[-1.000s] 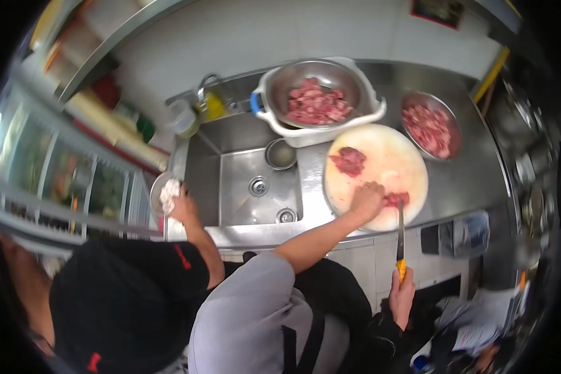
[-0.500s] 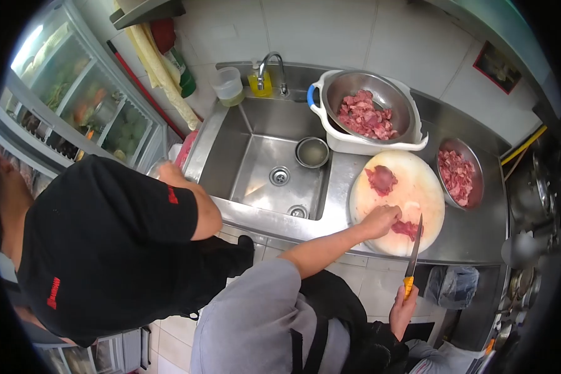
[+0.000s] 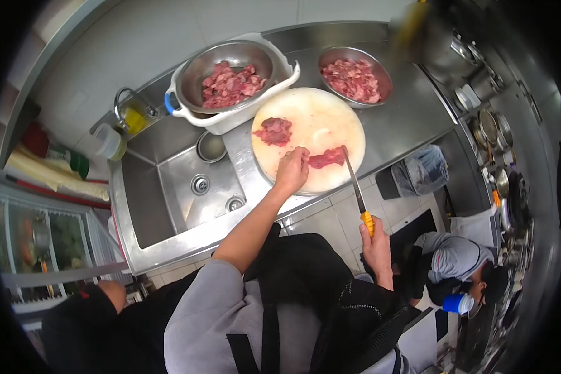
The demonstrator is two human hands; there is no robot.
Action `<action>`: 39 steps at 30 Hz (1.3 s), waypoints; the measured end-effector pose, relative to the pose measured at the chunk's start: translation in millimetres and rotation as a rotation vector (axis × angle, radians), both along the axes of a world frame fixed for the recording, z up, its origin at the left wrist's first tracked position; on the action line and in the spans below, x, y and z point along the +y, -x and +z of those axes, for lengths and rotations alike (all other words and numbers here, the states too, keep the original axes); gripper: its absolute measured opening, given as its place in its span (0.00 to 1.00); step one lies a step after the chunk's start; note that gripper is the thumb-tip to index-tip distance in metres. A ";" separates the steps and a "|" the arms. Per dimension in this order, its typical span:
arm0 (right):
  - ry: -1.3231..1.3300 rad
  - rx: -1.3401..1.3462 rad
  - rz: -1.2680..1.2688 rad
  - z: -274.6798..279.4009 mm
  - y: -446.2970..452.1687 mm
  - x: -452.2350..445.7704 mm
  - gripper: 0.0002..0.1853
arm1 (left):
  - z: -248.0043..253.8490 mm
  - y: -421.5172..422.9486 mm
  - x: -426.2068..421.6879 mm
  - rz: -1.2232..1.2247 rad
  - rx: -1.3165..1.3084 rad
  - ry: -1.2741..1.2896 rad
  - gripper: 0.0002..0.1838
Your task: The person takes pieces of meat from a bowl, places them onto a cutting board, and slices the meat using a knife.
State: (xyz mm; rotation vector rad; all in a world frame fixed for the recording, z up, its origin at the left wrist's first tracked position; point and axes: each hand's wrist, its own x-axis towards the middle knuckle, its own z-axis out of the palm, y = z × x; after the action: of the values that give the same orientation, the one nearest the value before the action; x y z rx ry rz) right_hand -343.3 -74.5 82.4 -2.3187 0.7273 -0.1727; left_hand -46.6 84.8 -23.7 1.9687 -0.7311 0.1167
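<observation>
My right hand (image 3: 376, 244) is wrapped round the yellow handle of a long knife (image 3: 356, 187). The blade's tip rests at the right end of a strip of raw meat (image 3: 326, 158) on the round white cutting board (image 3: 308, 112). At the strip's left end, the fingers of my left hand (image 3: 293, 168) are closed and appear to pinch its edge. A second, thicker piece of raw meat (image 3: 274, 131) lies on the board's left side, apart from both hands.
Behind the board, a large metal bowl of cut meat (image 3: 230, 84) sits on a white tub (image 3: 230, 121). Another metal bowl of meat (image 3: 353, 78) stands at the back right. A sink (image 3: 168, 199) is on the left. Co-workers (image 3: 458, 258) are at right and lower left.
My view has swung to the right, bringing a crouching co-worker into sight. The meat strip now lies stretched out longer, and the knife tip has come to its right end.
</observation>
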 end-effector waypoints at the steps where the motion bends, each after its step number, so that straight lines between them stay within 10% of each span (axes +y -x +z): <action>1: 0.000 -0.002 -0.019 -0.7 3.5 3.1 0.19 | 5.4 1.0 -0.3 -0.035 0.001 -0.020 0.14; 8: -0.004 0.003 -0.051 -0.3 19.2 19.7 0.19 | 35.8 -14.3 -22.9 -0.264 -0.191 -0.203 0.19; 10: 0.019 -0.024 -0.053 1.2 13.3 18.9 0.19 | 58.4 -21.5 -37.5 -0.253 0.151 0.306 0.16; 15: 0.017 -0.007 -0.094 6.8 13.8 24.9 0.19 | 52.7 -44.6 -17.8 -0.104 0.131 0.311 0.14; 21: -0.009 0.014 -0.040 5.9 6.3 23.4 0.20 | 10.5 -4.6 16.4 -0.003 0.018 0.035 0.07; 34: -0.064 -0.163 0.154 -27.9 -10.9 -10.0 0.20 | 124.6 38.2 28.1 0.089 -0.355 0.071 0.29; 39: -0.102 -0.296 0.221 -53.1 -6.0 -26.3 0.24 | 70.2 42.6 31.0 0.098 -0.143 -0.164 0.26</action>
State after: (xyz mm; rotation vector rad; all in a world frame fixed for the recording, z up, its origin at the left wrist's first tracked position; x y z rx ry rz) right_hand -337.3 -100.7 29.3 -2.1937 0.3219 -0.3606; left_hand -89.2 115.7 46.5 2.1707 -0.7557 0.2662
